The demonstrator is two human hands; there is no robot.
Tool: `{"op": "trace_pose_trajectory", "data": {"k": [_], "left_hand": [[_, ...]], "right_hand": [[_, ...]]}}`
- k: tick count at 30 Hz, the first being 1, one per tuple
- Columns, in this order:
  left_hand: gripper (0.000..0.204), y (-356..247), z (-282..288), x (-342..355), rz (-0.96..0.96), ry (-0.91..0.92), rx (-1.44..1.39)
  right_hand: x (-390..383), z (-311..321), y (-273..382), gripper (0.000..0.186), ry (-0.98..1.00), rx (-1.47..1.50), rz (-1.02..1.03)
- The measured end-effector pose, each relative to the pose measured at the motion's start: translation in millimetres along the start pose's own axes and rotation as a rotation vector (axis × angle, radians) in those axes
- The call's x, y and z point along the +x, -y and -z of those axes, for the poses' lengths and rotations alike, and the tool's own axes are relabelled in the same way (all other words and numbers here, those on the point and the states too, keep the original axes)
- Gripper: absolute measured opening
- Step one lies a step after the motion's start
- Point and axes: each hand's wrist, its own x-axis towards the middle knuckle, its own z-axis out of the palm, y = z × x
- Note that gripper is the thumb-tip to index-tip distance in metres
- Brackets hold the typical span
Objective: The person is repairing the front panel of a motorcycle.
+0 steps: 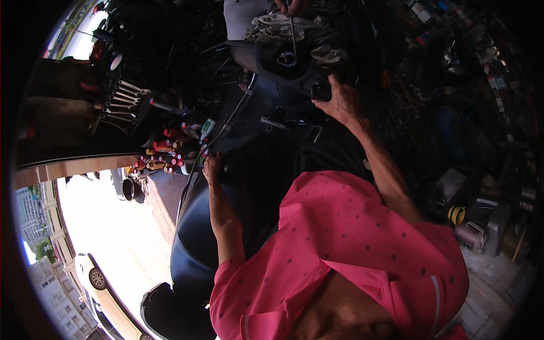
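Observation:
A dark motor scooter (192, 235) stands in front of me. My right hand (341, 105) is at the right end of its dark plastic panel (249, 55), thumb and fingers closed around the edge by a round opening. To the left, my left hand (212, 168) lies low against the scooter's side, beside a long silver rail (238, 107). Its fingers look bent; what is under them is too dark to make out. Between my hands, a silver tool (273, 123) lies on the dark surface. At the top, another person's hand (292, 7) holds a thin rod (293, 34) upright over the panel.
Several wrenches (123, 101) lie in a row at the left. Bottles with red caps (164, 156) crowd together beyond my left hand. Crumpled cloths (283, 25) lie behind the panel. Small boxes (498, 83) fill the right side. A white car (107, 300) is outside.

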Motion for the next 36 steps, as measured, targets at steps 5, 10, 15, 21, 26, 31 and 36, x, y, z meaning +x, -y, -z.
{"op": "trace_pose_trajectory", "data": {"k": [5,10,15,21,26,31,36], "left_hand": [[0.062,6.4,1.0,-1.1,0.024,-0.013,0.017],[0.060,2.7,1.9,-7.5,0.009,-0.056,0.010],[0.058,-5.9,6.0,-14.0,0.020,-0.081,0.029],[0.056,-0.9,4.2,-13.3,-0.006,-0.112,0.009],[0.056,1.1,3.9,-11.5,-0.019,-0.092,0.016],[0.056,-4.3,4.2,-12.9,0.000,-0.094,0.022],[0.056,-4.0,6.6,-13.4,0.014,-0.092,0.012]], "right_hand": [[1.1,-5.6,-1.9,0.070,-0.010,0.014,0.023],[1.9,-4.0,0.5,0.070,-0.001,0.023,0.009],[1.1,-0.1,2.8,0.067,0.009,0.030,-0.005],[1.2,-3.0,0.2,0.066,-0.021,0.032,0.028],[1.3,0.0,3.6,0.066,0.014,0.041,-0.003],[0.0,0.7,2.5,0.065,0.012,0.028,-0.003],[0.7,-1.2,1.5,0.064,-0.007,0.019,0.014]]}}
